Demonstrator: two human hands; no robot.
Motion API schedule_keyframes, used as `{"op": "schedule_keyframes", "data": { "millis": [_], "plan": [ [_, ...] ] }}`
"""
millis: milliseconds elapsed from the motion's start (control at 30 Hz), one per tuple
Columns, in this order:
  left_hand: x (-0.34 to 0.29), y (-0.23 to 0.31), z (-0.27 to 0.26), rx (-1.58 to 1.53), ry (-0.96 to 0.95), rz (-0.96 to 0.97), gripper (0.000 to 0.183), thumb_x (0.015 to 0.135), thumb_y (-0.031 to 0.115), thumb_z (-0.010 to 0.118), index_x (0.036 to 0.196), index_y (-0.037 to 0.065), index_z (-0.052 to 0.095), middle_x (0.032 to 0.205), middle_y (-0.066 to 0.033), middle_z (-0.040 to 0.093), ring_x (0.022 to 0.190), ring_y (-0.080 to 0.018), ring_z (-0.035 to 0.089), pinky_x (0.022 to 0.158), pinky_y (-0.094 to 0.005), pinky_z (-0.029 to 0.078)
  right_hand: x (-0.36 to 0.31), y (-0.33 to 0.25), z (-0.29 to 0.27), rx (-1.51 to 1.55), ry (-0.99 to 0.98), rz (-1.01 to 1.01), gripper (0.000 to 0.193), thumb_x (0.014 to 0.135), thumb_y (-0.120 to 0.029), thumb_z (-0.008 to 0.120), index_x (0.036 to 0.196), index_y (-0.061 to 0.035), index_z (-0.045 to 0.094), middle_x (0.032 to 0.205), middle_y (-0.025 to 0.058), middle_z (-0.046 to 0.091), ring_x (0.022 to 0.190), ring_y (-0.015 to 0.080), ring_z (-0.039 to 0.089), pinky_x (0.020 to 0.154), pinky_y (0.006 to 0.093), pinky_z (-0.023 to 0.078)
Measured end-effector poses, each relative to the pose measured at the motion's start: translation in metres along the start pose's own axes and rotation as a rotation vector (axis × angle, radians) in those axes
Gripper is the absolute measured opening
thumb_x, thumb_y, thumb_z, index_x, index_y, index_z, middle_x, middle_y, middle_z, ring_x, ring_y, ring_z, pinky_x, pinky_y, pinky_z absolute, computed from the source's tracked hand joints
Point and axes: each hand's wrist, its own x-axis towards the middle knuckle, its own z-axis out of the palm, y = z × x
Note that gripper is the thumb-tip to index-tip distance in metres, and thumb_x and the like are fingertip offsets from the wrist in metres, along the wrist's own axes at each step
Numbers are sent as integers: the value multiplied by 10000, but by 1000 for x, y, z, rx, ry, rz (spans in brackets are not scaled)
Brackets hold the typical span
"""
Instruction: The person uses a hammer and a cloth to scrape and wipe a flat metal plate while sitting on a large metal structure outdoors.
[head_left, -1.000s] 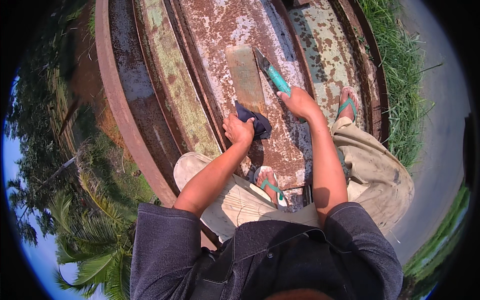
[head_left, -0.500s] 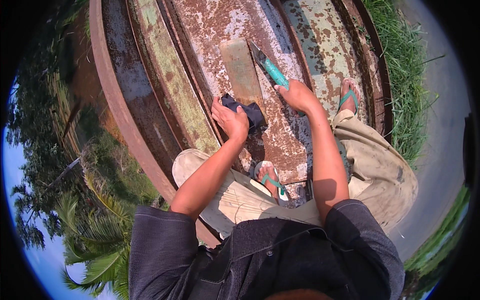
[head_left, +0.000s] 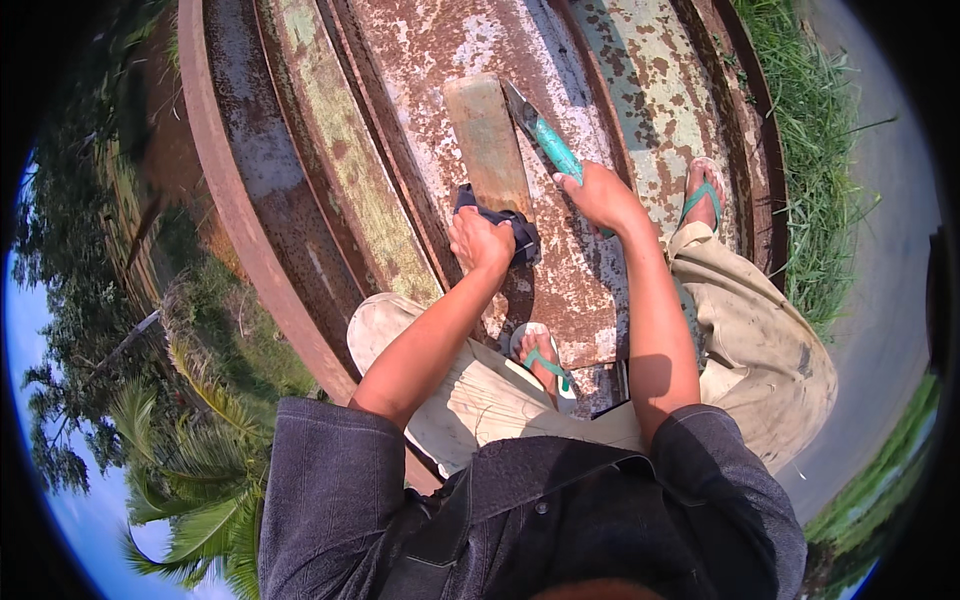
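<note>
My left hand (head_left: pixel 482 240) is closed over a dark navy cloth (head_left: pixel 525 238) bunched around the near end of a flat, worn grey-brown slab (head_left: pixel 492 140). The slab lies lengthwise, pointing away from me, on the rusty metal; I cannot tell its material. In my right hand (head_left: pixel 605 197) is a knife (head_left: pixel 557 147) with a long turquoise handle and a short dark blade. Its blade tip lies close beside the slab's far right edge; whether they touch is unclear. The handle's lower end shows below my right hand.
Beneath the slab is a peeling, rusty metal structure (head_left: pixel 395 190) with raised ribs and a curved outer rim. My sandalled feet (head_left: pixel 540 355) rest on it. Grass (head_left: pixel 800 150) and a grey road (head_left: pixel 870 270) lie to the right, palm fronds (head_left: pixel 200 490) and trees to the left.
My left hand has moved slightly right, and its fingers have closed tighter over the cloth, bunching it. The slab and the knife have shifted only a little.
</note>
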Motion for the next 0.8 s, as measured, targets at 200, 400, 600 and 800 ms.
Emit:
{"op": "schedule_keyframes", "data": {
  "millis": [200, 400, 600, 800],
  "plan": [
    [-7, 1, -17, -271, -155, 135, 463, 775, 121, 779, 1147, 2, 529, 1039, -225, 664, 1022, -431, 638, 910, -496, 480, -3, -5, -1, 86, 2, 7, 434, 999, -341, 570, 918, 83, 612, 644, 190, 634, 527, 305, 656, 577, 486, 518],
    [-21, 10, -22, -399, -36, 334, 341, 841, 57, 684, 1138, -18, 536, 891, -286, 659, 874, -463, 662, 803, -518, 491, -15, -19, -3, 326, -52, 86, 400, 1034, -345, 549, 858, 14, 533, 570, 97, 555, 432, 216, 561, 434, 414, 463],
    [15, 35, -76, 19, 63, 521, 336, 824, 74, 697, 1135, 12, 587, 806, -235, 702, 774, -434, 703, 721, -530, 537, -30, -21, -21, 380, 74, 150, 398, 1040, -363, 553, 912, 14, 542, 542, 52, 523, 413, 171, 544, 373, 372, 443],
    [69, 21, -95, 115, 62, 544, 231, 820, 96, 677, 1030, 12, 635, 852, -256, 710, 854, -444, 709, 769, -539, 555, -50, -36, -53, 450, 279, 77, 383, 1024, -387, 583, 929, -17, 551, 575, 48, 520, 411, 158, 531, 373, 346, 420]
  ]
}}
